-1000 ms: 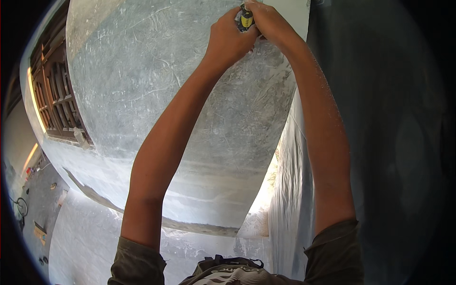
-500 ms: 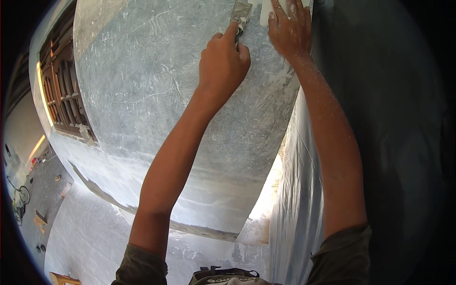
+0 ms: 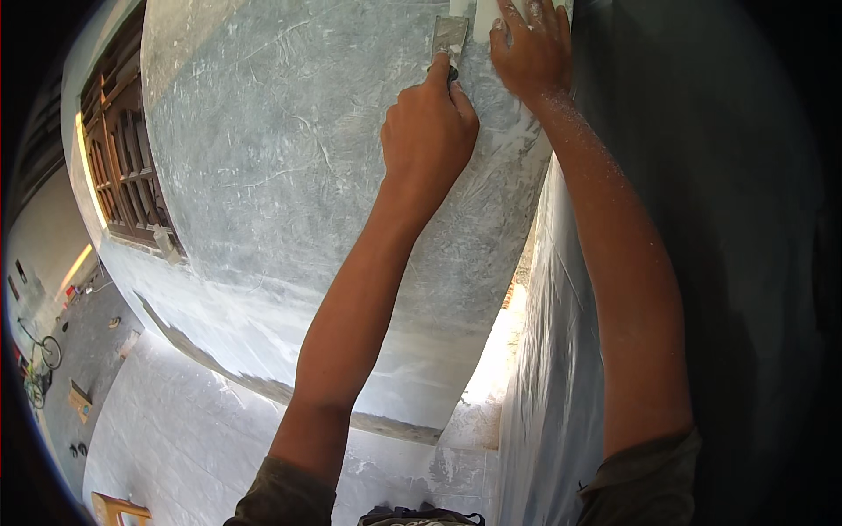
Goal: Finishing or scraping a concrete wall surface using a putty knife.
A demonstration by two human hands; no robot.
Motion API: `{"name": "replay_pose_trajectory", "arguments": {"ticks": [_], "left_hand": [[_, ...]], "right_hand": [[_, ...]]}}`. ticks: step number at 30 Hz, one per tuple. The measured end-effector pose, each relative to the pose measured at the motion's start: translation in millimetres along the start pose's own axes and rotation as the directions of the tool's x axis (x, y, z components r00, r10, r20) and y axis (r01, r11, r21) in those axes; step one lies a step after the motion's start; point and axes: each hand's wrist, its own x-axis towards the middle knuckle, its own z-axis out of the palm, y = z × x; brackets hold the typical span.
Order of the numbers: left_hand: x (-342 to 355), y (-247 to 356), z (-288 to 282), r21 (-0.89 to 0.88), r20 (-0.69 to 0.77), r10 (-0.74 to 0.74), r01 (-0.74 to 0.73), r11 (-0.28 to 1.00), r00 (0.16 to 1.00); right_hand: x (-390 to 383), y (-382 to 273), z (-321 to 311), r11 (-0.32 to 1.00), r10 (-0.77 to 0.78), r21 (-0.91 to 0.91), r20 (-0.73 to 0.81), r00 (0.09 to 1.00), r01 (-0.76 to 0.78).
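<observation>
My left hand is closed round the handle of a putty knife, the index finger stretched toward its flat metal blade. The blade points up the grey plastered wall, and white paste smears show around its base. To its right, my right hand lies with fingers spread over a flat white piece at the wall's edge. White dust coats those fingers and the wrist. The upper part of the white piece runs out of view, and what it is made of I cannot tell.
A wooden barred window is set in the wall at left. Pale plastic sheeting hangs beyond the wall's right edge, and a covering lies on the floor. A wooden stool stands lower left; a bicycle is farther off.
My left hand and forearm have shifted right and a little downward, bringing more of the putty knife's blade into view. My right hand stays on the white piece. The whole view has shifted slightly.
</observation>
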Motion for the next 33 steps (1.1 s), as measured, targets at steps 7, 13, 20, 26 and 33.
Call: {"name": "replay_pose_trajectory", "arguments": {"ticks": [7, 13, 20, 26, 33], "left_hand": [[-18.4, -8.9, 5.7, 0.005, 0.028, -0.024, 0.024, 1.000, 0.999], [0.2, 0.1, 1.9, 0.039, 0.010, -0.021, 0.021, 0.999, 1.000], [-6.9, -14.0, 8.4, 0.062, 0.012, 0.041, -0.042, 0.997, 0.999], [-9.8, -8.8, 8.3, 0.076, 0.001, 0.046, -0.046, 0.996, 0.999], [9.5, -3.9, 4.4, 0.092, -0.010, 0.014, -0.013, 0.996, 1.000]], "right_hand": [[0.4, 0.5, -4.3, 1.000, 0.018, 0.012, 0.019, 1.000, -0.018], [-0.7, -0.8, -3.9, 1.000, 0.011, 0.006, -0.009, 1.000, -0.011], [-0.3, -0.5, -1.9, 1.000, -0.019, 0.014, -0.054, 0.998, 0.020], [-0.8, 0.8, -2.5, 1.000, -0.004, 0.022, -0.037, 0.999, 0.005], [-0.2, -2.0, -1.5, 1.000, -0.001, 0.018, -0.023, 1.000, 0.002]]}}
